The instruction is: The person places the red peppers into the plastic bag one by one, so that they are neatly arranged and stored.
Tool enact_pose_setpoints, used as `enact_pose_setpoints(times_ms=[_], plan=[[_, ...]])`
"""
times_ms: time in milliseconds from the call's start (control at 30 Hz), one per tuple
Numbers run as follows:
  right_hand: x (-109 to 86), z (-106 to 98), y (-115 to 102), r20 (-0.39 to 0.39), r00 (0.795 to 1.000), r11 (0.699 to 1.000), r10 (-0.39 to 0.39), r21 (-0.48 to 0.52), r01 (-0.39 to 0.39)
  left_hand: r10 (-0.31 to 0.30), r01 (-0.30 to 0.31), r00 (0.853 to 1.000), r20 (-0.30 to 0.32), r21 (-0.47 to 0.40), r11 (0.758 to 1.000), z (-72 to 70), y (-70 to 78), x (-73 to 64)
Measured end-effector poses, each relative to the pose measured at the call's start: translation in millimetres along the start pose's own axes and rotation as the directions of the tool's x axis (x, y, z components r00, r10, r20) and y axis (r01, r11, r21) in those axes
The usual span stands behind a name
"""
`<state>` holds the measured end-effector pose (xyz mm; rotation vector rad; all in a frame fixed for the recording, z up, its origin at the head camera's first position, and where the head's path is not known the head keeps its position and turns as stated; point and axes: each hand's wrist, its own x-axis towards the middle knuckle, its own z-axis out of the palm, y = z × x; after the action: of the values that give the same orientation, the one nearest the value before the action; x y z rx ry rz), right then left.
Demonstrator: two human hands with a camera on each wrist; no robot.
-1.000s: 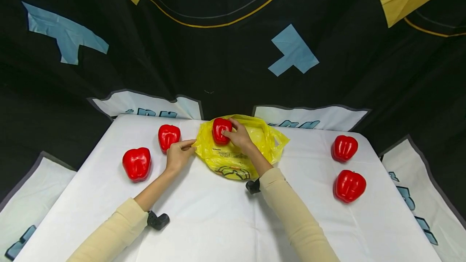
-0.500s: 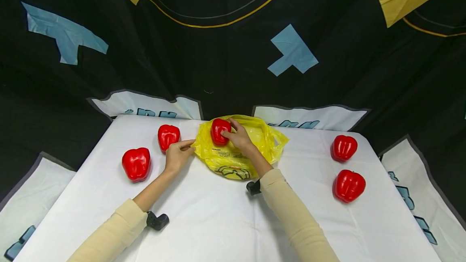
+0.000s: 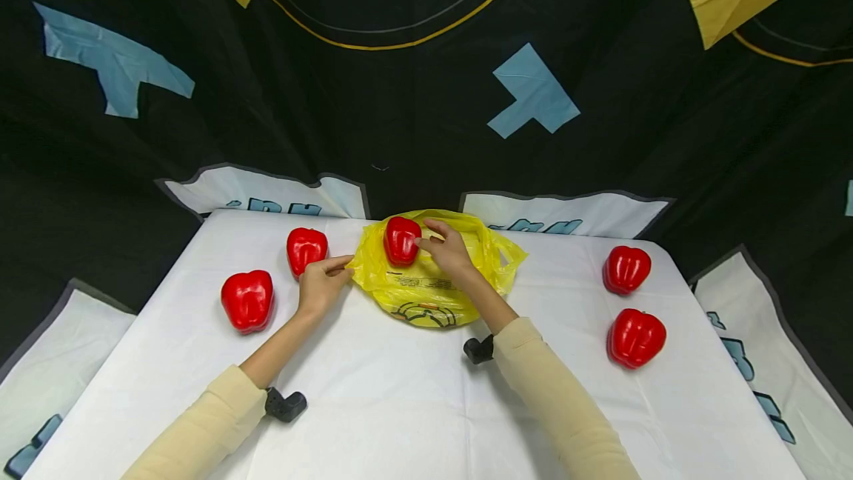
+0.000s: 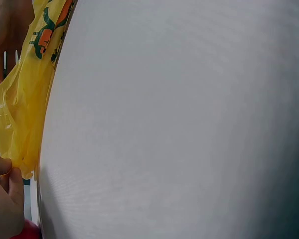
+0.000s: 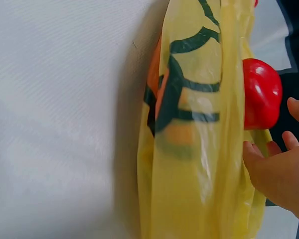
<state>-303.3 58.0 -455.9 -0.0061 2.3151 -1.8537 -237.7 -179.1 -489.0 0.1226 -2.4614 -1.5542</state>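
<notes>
OK, red pepper (image 3: 403, 241) is at the far part of the yellow plastic bag (image 3: 413, 295); can't tell if in it or just on it. R hand (image 3: 449, 252) is loose, fingers spread just beside that pepper, no grip. L hand (image 3: 321, 289) pinches the bag's L edge btwn thumb & fingers. L pepper pair (image 3: 248, 301) nr L hand; R pepper pair (image 3: 636, 338) well apart from bag. White tabletop (image 3: 386, 406), black backdrop (image 3: 373, 117) w/ blue & yellow shapes behind.
</notes>
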Motion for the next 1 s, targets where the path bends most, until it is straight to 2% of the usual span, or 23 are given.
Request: enact_pose_setpoints(times_ms=[267,500,733,1000], plan=[[-15.5,-27.0,-4.6,-0.014,0.999,0.999,-0.041,0.009,0.042,-0.018,0.019,1.000,0.019,-0.007,1.000,-1.0,-0.5,2.0],[-45.7,-61.5,-15.6,-0.007,0.997,0.995,-0.077,0.057,0.077,-0.011,0.011,1.000,0.021,-0.012,1.000,-3.0,-0.1,1.9],[-80.8,-110.6,-18.8,-0.013,0.991,0.989,-0.137,0.048,0.137,-0.010,0.011,1.000,0.021,-0.016,1.000,-1.8,0.8,1.4],[-123.0,-169.4,-20.8,-0.102,0.982,0.987,-0.159,-0.036,0.156,-0.011,0.012,1.000,0.029,-0.020,1.000,-3.1,2.4,1.1]])
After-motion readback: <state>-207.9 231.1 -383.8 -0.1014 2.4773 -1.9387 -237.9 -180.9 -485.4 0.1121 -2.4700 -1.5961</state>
